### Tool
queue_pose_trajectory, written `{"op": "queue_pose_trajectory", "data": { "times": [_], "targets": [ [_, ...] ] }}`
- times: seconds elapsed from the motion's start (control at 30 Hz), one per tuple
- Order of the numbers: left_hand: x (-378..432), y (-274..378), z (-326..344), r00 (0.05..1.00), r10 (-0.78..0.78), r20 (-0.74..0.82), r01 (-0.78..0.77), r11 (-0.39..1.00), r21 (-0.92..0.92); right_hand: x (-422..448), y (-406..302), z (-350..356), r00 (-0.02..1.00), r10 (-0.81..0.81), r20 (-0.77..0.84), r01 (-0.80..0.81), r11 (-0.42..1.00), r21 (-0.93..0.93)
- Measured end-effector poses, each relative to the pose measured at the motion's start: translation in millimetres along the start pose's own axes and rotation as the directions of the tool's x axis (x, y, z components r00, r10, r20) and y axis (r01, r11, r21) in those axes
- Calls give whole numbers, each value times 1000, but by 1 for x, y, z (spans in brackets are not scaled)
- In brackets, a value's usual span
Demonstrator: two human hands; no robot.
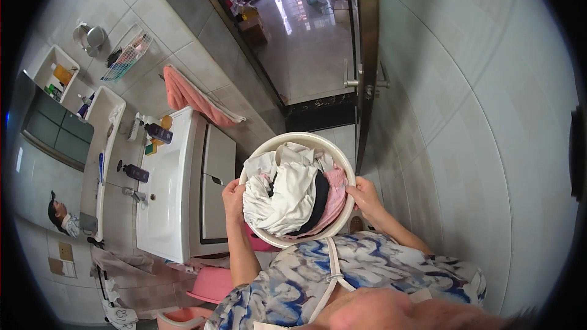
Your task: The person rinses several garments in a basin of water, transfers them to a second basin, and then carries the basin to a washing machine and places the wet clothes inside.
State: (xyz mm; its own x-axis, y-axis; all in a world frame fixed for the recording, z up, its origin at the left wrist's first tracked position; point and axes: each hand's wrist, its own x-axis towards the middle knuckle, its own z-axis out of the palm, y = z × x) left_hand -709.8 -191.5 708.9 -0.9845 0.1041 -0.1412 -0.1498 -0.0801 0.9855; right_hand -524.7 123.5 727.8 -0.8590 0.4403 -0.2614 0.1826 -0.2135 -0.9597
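A round cream-white basin (pixel 300 136) is held in front of my body, heaped with laundry. White cloth (pixel 293 192) lies on top, with black cloth (pixel 317 204) beside it and pink cloth (pixel 337 188) along the right side. My left hand (pixel 235 199) grips the basin's left rim. On the opposite side, my right hand (pixel 364 195) closes on the rim, the thumb at its edge. The undersides of both hands' grips are hidden.
On the left stands a white washbasin (pixel 160 201) on a cabinet, with pump bottles at its back. Ahead, an open door (pixel 367 55) and a black threshold (pixel 320 117) lead to a tiled room. Pink tubs (pixel 211 284) stand at lower left; a tiled wall rises on the right.
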Motion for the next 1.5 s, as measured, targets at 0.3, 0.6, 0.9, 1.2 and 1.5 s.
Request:
{"op": "queue_pose_trajectory", "data": {
  "times": [0.3,0.6,0.9,1.2,1.5],
  "targets": [
    [87,5,8,993,-58,-107,52,997,-62,110,-26,37,999,4,37,-1,995,-95],
    [312,-23,77,997,-29,-73,31,999,20,351,-17,61,997,4,-81,-4,1000,0],
    [530,-22,166,997,-47,-55,49,998,38,581,-23,55,995,-16,-102,29,991,127],
    [700,47,263,997,-57,-42,58,998,22,756,-122,45,990,49,-133,-45,998,31],
    [818,-48,244,995,-101,-22,103,990,94,838,-25,83,982,126,-139,-109,986,123]
  ]
}}
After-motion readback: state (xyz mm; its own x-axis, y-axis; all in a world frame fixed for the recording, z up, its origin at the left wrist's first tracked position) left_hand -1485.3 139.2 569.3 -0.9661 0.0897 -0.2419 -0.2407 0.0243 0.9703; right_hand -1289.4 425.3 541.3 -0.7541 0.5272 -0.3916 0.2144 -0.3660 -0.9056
